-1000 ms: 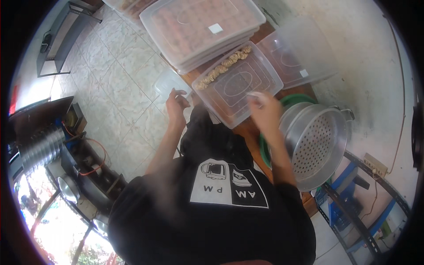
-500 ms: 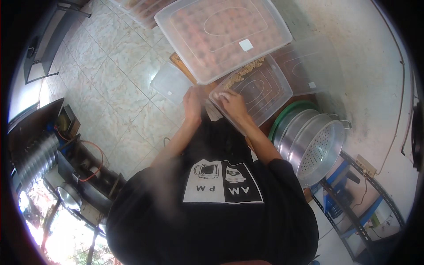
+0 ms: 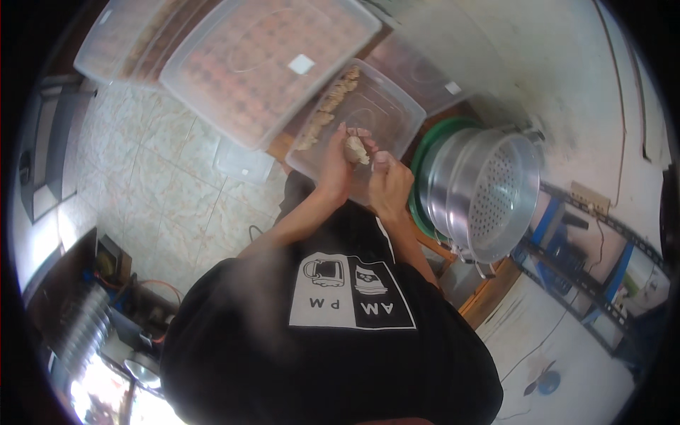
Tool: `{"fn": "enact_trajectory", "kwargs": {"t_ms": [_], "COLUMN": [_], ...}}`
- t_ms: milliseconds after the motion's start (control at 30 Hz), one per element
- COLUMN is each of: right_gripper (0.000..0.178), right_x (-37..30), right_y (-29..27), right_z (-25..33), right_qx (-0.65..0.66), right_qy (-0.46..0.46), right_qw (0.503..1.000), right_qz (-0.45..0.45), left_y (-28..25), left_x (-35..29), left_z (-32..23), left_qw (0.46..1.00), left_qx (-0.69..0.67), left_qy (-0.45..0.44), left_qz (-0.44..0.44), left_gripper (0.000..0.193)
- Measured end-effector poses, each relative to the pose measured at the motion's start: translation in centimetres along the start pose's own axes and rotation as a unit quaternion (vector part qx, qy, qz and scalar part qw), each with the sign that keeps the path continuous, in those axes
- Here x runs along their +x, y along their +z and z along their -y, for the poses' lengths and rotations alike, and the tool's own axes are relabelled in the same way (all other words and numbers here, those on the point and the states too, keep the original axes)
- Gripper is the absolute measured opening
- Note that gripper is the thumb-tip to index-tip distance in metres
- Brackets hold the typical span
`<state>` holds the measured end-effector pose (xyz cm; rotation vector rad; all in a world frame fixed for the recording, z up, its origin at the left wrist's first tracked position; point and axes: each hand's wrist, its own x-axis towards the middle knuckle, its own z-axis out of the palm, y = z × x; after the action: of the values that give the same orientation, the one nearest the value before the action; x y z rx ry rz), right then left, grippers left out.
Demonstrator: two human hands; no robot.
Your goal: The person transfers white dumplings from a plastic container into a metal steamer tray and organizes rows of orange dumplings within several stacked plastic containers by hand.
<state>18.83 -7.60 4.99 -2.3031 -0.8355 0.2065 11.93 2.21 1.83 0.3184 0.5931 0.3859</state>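
Note:
My left hand point(image 3: 336, 168) is cupped over the near part of a clear plastic tub point(image 3: 400, 106), its fingers curled round a pale, lumpy dumpling-like piece point(image 3: 356, 150). Just to the right, my right hand point(image 3: 391, 185) has its fingers folded in, with the thumb by the edge of that piece. Whether anything sits between the right fingertips is hidden. Along the tub's left side runs a row of brownish dumpling-like pieces point(image 3: 328, 113), set close together.
A large lidded container point(image 3: 269, 64) of round orange-pink pieces stands at the upper left, with another lidded tub point(image 3: 134, 35) beyond. Stacked metal steamer pots point(image 3: 489, 191) and a green basin point(image 3: 425, 163) are at the right. A small translucent lid point(image 3: 243, 161) lies over the tiled floor point(image 3: 170, 184).
My view has swung rightward, so the containers appear farther left. My hands have come together over the tub, and the pale piece now shows in my left hand.

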Motion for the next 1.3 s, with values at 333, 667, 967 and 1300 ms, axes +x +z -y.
{"fn": "enact_trajectory", "kwargs": {"t_ms": [333, 667, 967, 1300], "right_gripper": [0.029, 0.029, 0.015, 0.019], "right_x": [0.4, 3.5, 3.9, 7.8], "right_y": [-14.9, -23.3, -24.4, -20.5], "right_z": [-7.6, -31.2, -29.1, -28.3], "right_qx": [0.031, -0.219, -0.07, -0.114], "right_qy": [-0.144, -0.141, -0.167, -0.319], "right_qw": [0.987, 0.964, 0.978, 0.936], "right_qz": [-0.057, 0.047, 0.105, 0.1], "left_y": [12.1, 6.9, 1.8, 4.4], "left_x": [-3.9, -3.2, -8.9, -7.0], "left_z": [12.9, 16.2, 16.8, 13.9], "left_qw": [0.932, 0.963, 0.932, 0.952], "left_qx": [0.299, 0.191, 0.154, 0.13], "left_qy": [0.176, 0.164, 0.183, 0.204], "left_qz": [0.107, -0.101, -0.273, -0.186], "left_gripper": [0.057, 0.05, 0.041, 0.038]}}
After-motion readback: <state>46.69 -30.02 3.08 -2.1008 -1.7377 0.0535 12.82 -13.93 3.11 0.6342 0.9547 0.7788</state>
